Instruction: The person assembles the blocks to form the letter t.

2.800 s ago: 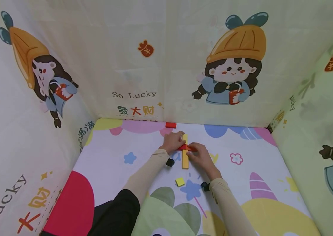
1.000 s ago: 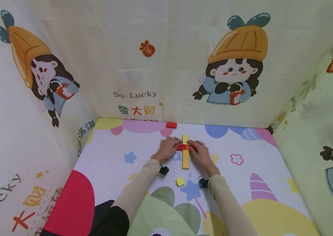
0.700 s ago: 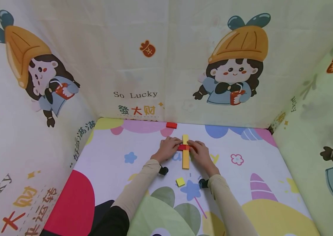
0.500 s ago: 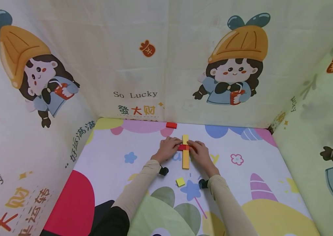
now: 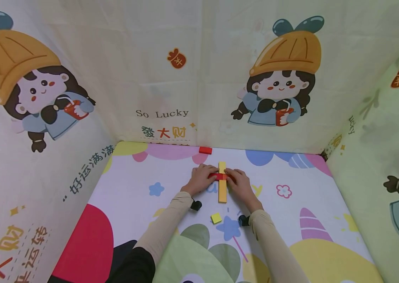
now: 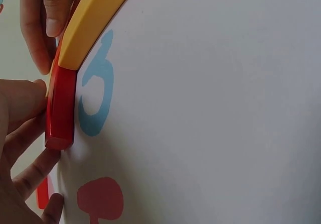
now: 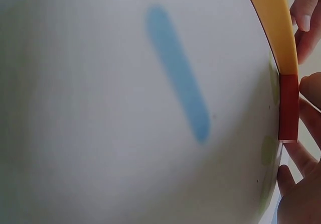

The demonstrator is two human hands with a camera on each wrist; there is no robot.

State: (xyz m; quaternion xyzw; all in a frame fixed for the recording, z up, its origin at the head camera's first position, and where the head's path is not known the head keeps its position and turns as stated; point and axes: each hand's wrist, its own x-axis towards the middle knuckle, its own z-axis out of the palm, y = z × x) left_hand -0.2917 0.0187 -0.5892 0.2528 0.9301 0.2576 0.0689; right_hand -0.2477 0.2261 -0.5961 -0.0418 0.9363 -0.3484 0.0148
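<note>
On the patterned tabletop a cross of blocks lies flat: a far yellow block (image 5: 222, 166), a red crosspiece (image 5: 220, 177) and a near yellow block (image 5: 222, 192). At its left side is my left hand (image 5: 199, 180), fingers extended against the end of the crosspiece and towards the far yellow block. My right hand (image 5: 242, 185) mirrors it, fingers touching the right part and hiding much of it. Both wrist views leave the near faces of a red block (image 6: 62, 106) and a red block (image 7: 288, 108) uncovered.
A loose yellow block (image 5: 216, 218) lies nearer the body. Against the back wall sits a red block (image 5: 205, 150). Printed cloth walls (image 5: 171, 86) stand at the back and both sides. Black wrist cameras (image 5: 196, 204) hang under the forearms.
My left hand has drawn back from over the far yellow block to the cross's left side. More of the red crosspiece's left part now shows. The left cloth wall has shifted.
</note>
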